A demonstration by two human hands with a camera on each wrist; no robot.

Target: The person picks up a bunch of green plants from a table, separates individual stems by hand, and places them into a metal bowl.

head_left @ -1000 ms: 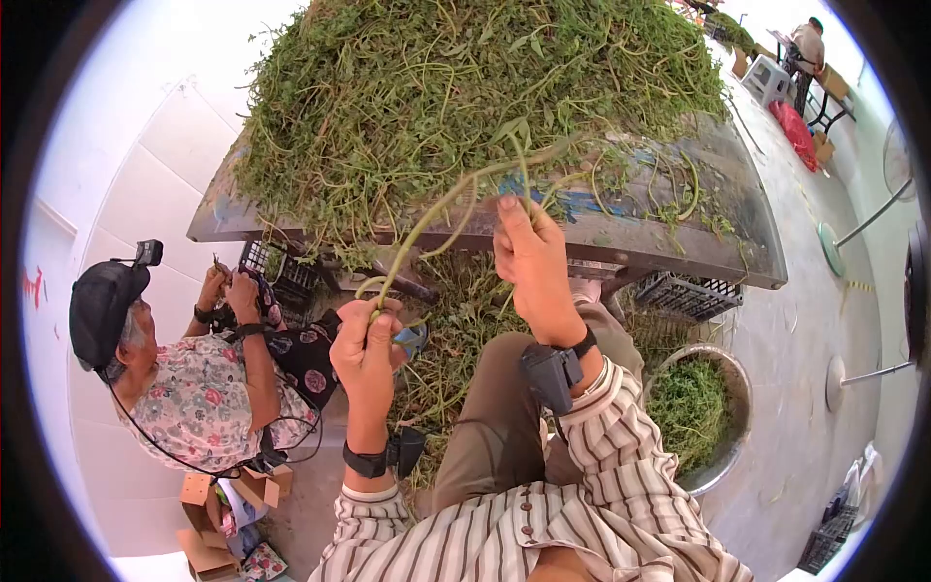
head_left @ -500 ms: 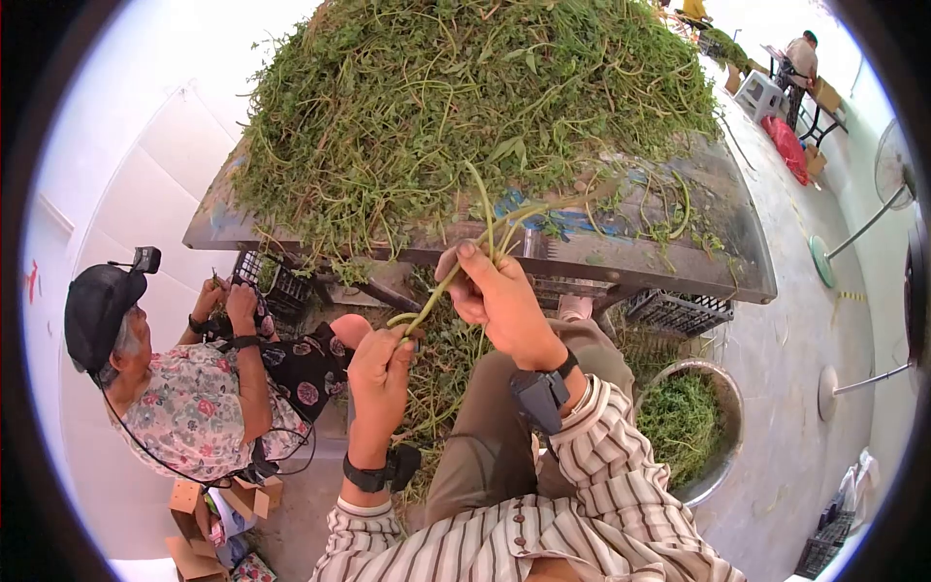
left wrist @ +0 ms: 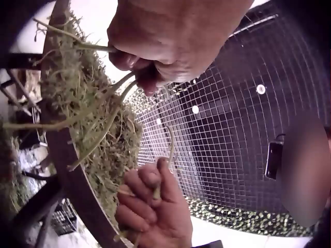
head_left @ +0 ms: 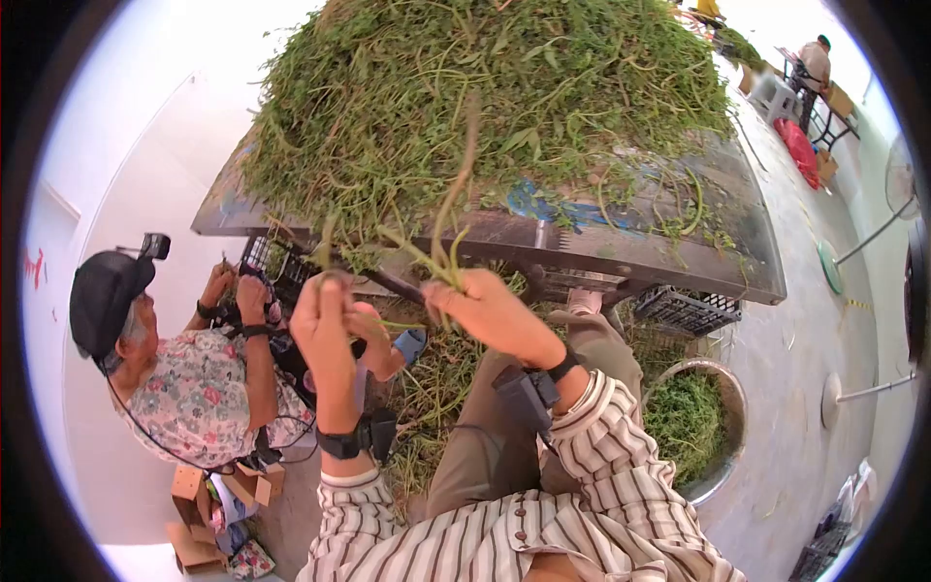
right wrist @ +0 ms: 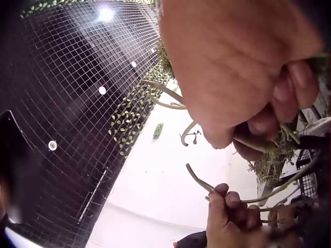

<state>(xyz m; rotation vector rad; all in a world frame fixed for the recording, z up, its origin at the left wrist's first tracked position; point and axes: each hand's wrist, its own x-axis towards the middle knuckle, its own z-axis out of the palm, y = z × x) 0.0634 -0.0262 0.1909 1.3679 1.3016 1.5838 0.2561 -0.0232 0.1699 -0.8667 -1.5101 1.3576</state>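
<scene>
My left hand (head_left: 325, 325) pinches green plant stems between thumb and fingers, one blurred end sticking up above it. In the right wrist view, that stem (right wrist: 196, 178) juts past the left thumb. A little to the right, my right hand (head_left: 490, 312) grips a small bunch of stems (head_left: 448, 228), the longest one reaching up in front of the table. A gap lies between the hands. In front of both is a large heap of leafy green stems (head_left: 485, 87) on a dark table (head_left: 659, 254).
A person (head_left: 199, 388) in a floral top sits close on my left, handling something small. Cut greens lie on the floor between us. A metal basin (head_left: 734, 427) of greens stands at my right, near a black crate (head_left: 690, 312). Fans stand farther right.
The hands were close together on one long stem; now they are apart, the left having moved left with a piece of stem. The right hand's stems now point upward.
</scene>
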